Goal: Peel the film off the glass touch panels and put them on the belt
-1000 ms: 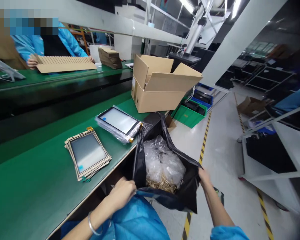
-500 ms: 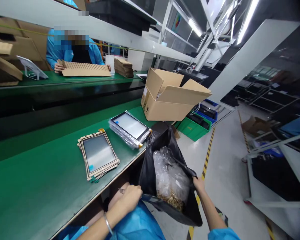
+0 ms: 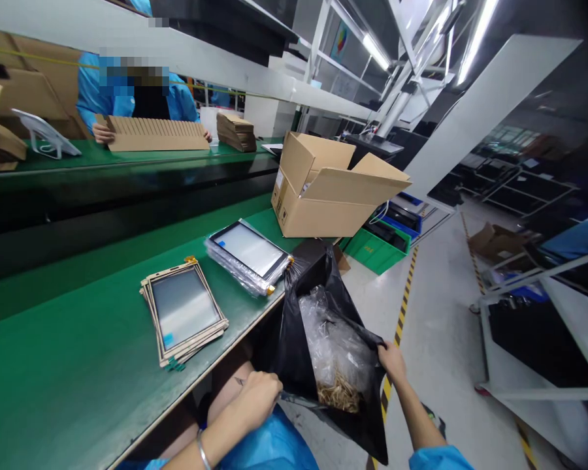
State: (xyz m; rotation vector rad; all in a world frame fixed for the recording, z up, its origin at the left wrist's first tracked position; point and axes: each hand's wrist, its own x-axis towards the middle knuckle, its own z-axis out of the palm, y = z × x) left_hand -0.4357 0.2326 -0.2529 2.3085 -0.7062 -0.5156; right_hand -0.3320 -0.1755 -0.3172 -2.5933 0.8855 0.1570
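At five o'clock in my view, the black bag (image 3: 294, 333) gapes, clear plastic (image 3: 330, 343) inside; my left hand (image 3: 261, 397) clasps its rim near six, my right hand (image 3: 392, 362) past four. Framed screens (image 3: 186, 307) lie stacked at eight.

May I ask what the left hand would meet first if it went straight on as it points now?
The left hand grips the black plastic bag, so beyond that it would probably meet the crumpled clear plastic wrapping inside, though depth is unclear.
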